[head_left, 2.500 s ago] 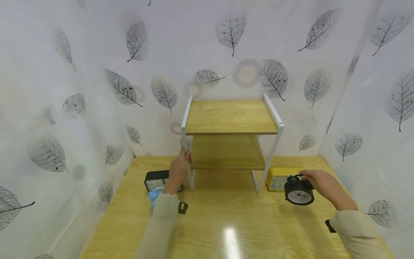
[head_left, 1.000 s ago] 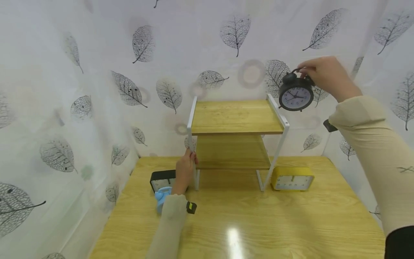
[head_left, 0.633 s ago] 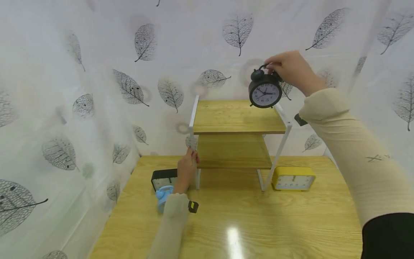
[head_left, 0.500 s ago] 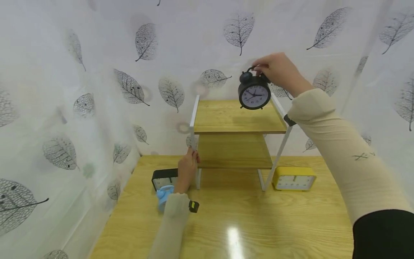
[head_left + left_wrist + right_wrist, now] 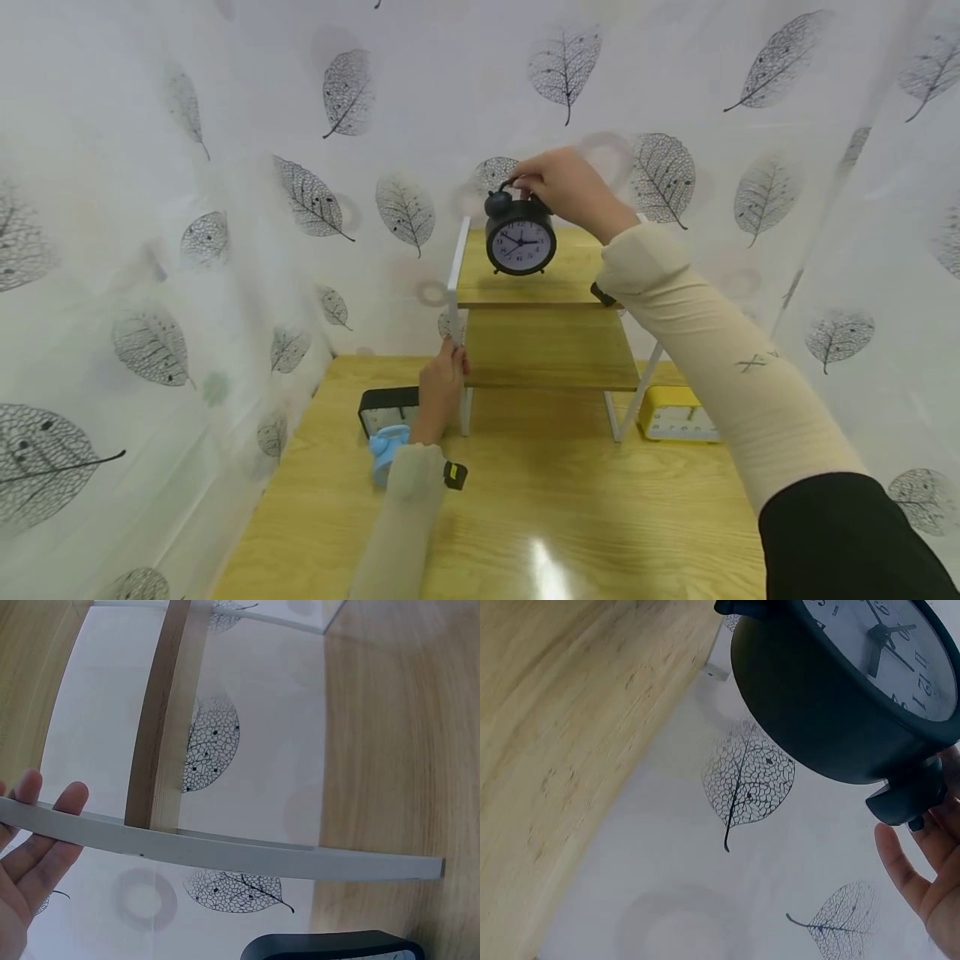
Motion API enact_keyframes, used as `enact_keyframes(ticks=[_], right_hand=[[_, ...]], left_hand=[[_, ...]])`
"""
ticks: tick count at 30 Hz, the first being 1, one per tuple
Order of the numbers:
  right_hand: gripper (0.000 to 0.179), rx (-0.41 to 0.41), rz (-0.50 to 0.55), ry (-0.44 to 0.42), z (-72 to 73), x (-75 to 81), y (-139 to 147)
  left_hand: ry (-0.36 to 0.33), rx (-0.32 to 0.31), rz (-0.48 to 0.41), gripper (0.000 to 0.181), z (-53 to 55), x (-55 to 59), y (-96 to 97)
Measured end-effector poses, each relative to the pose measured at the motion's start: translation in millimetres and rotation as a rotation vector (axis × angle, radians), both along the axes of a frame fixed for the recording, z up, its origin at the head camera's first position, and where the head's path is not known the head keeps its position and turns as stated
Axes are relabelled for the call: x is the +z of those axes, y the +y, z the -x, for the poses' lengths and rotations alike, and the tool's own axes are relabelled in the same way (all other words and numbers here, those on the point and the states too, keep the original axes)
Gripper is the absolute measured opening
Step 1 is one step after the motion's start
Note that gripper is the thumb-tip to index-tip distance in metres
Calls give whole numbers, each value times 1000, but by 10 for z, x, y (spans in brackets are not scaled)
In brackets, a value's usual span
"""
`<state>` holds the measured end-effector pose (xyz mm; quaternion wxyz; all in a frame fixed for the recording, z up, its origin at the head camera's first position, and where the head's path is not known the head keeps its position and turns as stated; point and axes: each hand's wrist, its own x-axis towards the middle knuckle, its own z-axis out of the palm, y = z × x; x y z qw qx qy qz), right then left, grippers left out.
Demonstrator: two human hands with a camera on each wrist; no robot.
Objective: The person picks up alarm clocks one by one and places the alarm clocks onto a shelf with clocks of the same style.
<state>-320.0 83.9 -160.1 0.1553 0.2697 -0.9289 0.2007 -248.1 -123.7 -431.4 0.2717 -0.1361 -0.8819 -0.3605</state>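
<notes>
My right hand (image 5: pixel 570 187) holds a black twin-bell alarm clock (image 5: pixel 521 242) by its top handle, dial facing me, over the left part of the shelf rack's upper board (image 5: pixel 573 265). In the right wrist view the clock body (image 5: pixel 802 697) hangs beside the pale board edge (image 5: pixel 592 772), fingers (image 5: pixel 900 862) at its bell. My left hand (image 5: pixel 441 387) grips the rack's white left post (image 5: pixel 455 279). Seen from the left wrist, its fingers (image 5: pixel 49 874) curl around that white bar (image 5: pixel 262 859).
At the rack's left stand a black rectangular clock (image 5: pixel 386 408) and, before it, a light blue twin-bell clock (image 5: pixel 384 450), partly behind my left arm. A yellow clock (image 5: pixel 678 412) stands by the right leg, partly covered by my right sleeve. A lower board (image 5: pixel 547 350) spans the rack.
The right hand has lifted the black twin-bell clock from near the yellow clock, then carried it left and slightly down over the upper board. The left hand keeps its grip on the post.
</notes>
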Motion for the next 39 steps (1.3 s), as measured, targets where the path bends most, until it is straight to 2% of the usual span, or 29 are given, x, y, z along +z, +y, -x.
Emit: enact_keyframes(ticks=[11, 22, 27, 39], right_hand=[[25, 56, -28, 47, 67, -84, -246], [29, 3, -96, -2, 261, -43, -302], [29, -2, -122, 4, 348, -39, -296], [30, -1, -152, 6, 431, -74, -351]], left_hand=[[-33, 4, -7, 18, -24, 22, 10], [-8, -3, -11, 17, -18, 31, 10], [0, 2, -1, 19, 5, 8, 16], [10, 14, 13, 15, 0, 28, 18]])
